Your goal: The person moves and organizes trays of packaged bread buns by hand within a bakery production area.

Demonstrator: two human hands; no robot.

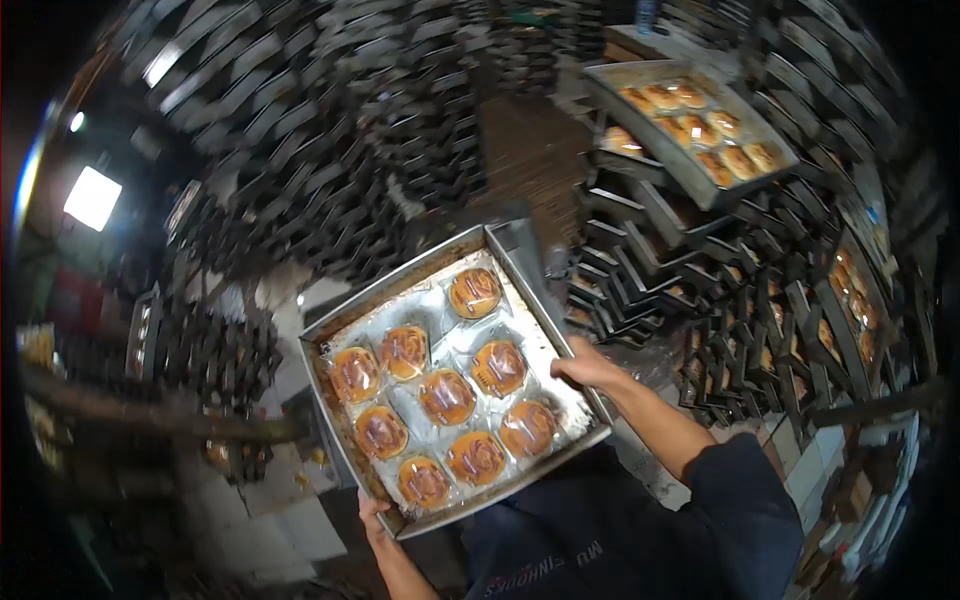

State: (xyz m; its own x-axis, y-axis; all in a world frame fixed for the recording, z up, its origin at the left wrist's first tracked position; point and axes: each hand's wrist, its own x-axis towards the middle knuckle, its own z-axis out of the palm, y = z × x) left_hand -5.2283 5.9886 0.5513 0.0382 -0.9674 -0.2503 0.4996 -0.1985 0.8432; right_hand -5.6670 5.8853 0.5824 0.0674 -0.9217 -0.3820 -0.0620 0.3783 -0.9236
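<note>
A square metal tray [545, 325] is held tilted in front of my body, with several wrapped round buns [447, 397] lying inside it. My left hand [374, 508] grips the tray at its lower left corner. On the right side, my right hand [588, 366] is closed round the rim, its thumb over the inner edge. The buns sit in clear plastic with a glossy shine, and part of the tray's floor shows bare at its right side.
Another tray of buns [735, 113] tops a stack of crisscrossed trays [640, 225] at the right. Tall stacks of dark trays [330, 130] rise at the back and left. A bright light [92, 198] shines at the far left above a dark rail [150, 413].
</note>
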